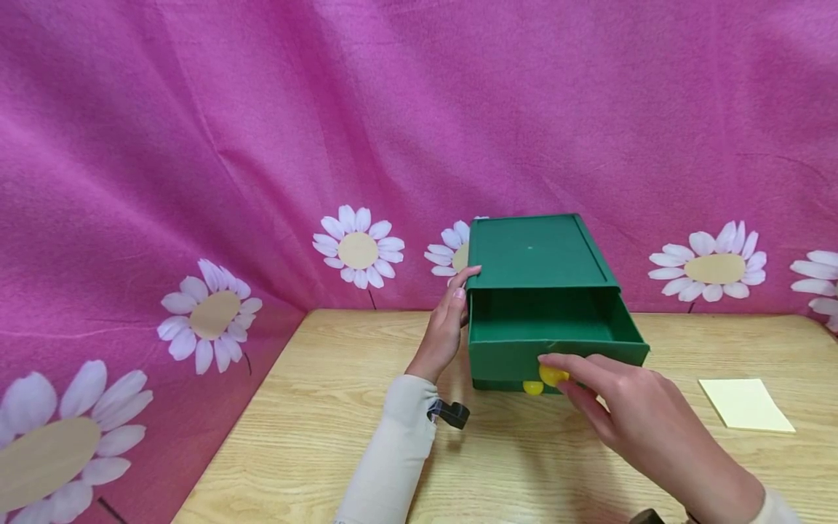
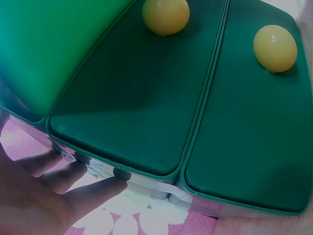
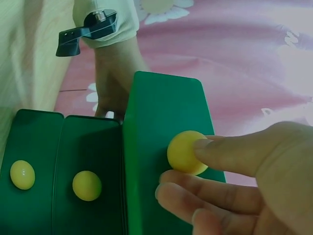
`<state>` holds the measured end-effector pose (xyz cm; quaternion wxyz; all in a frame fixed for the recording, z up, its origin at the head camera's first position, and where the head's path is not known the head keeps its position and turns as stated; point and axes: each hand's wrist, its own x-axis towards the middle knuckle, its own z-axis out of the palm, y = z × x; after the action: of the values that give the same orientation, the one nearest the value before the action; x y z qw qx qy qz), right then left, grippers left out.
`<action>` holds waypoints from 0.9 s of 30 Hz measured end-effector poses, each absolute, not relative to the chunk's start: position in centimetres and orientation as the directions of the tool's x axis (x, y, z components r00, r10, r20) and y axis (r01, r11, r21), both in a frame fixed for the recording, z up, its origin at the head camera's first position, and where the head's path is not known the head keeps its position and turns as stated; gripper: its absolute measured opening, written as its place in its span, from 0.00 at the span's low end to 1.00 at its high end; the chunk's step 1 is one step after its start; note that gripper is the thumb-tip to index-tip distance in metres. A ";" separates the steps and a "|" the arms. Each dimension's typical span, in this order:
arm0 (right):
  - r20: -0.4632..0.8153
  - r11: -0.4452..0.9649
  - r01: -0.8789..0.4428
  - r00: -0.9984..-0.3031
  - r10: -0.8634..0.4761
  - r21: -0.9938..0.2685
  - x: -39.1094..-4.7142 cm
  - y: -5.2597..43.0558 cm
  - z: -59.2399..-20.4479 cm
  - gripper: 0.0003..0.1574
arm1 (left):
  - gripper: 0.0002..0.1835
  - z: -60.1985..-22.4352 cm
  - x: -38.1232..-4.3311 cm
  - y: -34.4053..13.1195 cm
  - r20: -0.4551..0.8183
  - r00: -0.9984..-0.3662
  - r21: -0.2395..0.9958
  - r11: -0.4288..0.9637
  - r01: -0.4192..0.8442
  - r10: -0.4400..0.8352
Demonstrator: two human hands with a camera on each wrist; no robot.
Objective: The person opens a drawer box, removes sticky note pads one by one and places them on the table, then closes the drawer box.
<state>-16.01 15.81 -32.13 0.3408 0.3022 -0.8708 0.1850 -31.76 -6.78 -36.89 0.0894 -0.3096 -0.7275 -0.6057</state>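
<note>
A small green drawer cabinet (image 1: pixel 530 247) stands on the table, its top drawer (image 1: pixel 500 360) pulled out toward me. The part of the drawer's inside that shows is bare green plastic. My right hand (image 1: pixel 644 407) pinches the round yellow knob (image 3: pixel 183 152) of this drawer between thumb and fingers. Against the cabinet's left side rests my left hand (image 1: pixel 441 335), its fingers (image 2: pixel 95 196) fairly straight along the wall. Below the pulled drawer, two lower drawers (image 2: pixel 132 98) sit closed, each with a yellow knob (image 2: pixel 275 49).
A pad of pale yellow sticky notes (image 1: pixel 746 405) lies on the wooden table (image 1: pixel 294 429), right of the cabinet. Close behind the table hangs a magenta cloth (image 1: pixel 419 131) with white daisies, which also runs along the left side.
</note>
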 end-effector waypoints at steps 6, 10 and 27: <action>0.722 0.738 -0.662 -0.574 -0.386 -0.132 -16.3 15.7 -32.5 0.32 | 0.23 -37.0 -31.8 -6.8 0.515 -0.786 0.818 0.079 0.570 0.341; 0.729 0.735 -0.663 -0.574 -0.373 -0.146 -16.5 15.7 -32.6 0.17 | 0.23 -37.0 -31.8 -6.7 0.520 -0.785 0.815 0.081 0.574 0.336; 0.715 0.738 -0.630 -0.630 -0.303 -0.242 -17.5 15.4 -33.1 0.29 | 0.22 -37.0 -31.7 -6.7 0.497 -0.804 0.829 0.095 0.551 0.326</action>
<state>-17.48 15.39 -33.05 0.3365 0.2682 -0.8693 0.2430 -31.68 -6.73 -36.97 0.0934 -0.2985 -0.7341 -0.6027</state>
